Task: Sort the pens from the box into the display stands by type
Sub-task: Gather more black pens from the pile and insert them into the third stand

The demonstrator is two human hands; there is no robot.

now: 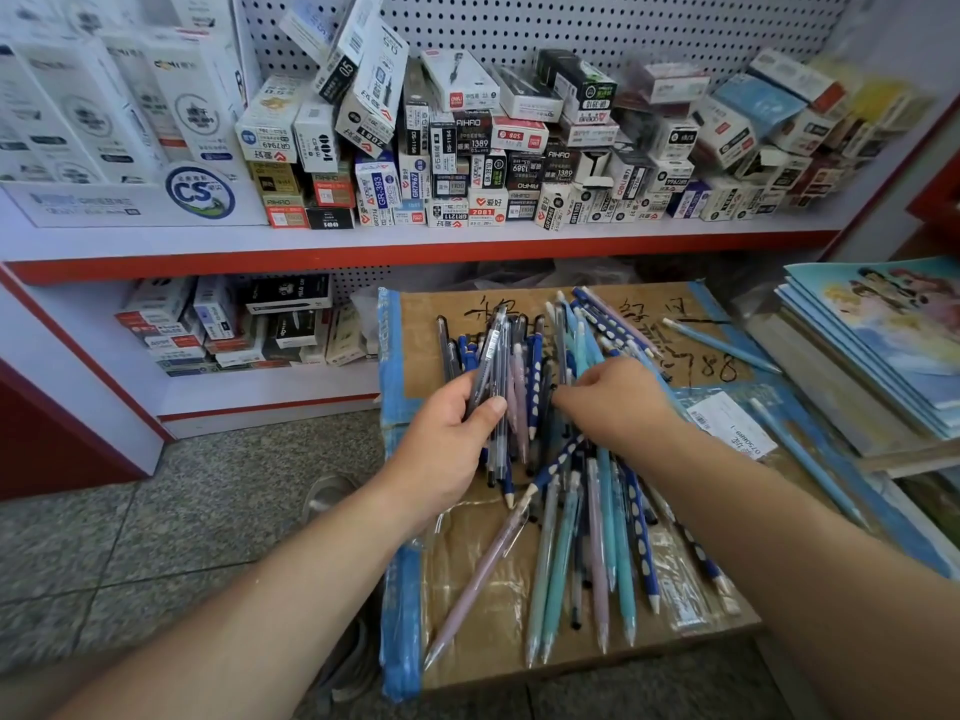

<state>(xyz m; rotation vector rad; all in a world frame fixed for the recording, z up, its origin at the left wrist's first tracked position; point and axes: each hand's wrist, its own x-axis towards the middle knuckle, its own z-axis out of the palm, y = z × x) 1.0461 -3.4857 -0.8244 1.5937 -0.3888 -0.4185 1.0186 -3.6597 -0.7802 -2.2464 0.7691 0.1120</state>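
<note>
The left hand [447, 439] grips a bundle of clear pens [491, 356], with the thumb curled over them. The right hand [618, 402] touches the pile of pens [582, 511] lying on the cardboard box [467, 563] below the shelf [415, 241]. Its fingertips are hidden, so it is not possible to tell if they pinch something.

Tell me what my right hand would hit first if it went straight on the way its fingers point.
The right hand points left; first would probably be the blue dotted pencil by its fingertips, at the edge of the bundle of pens the left hand grips. Depth is hard to judge.
</note>
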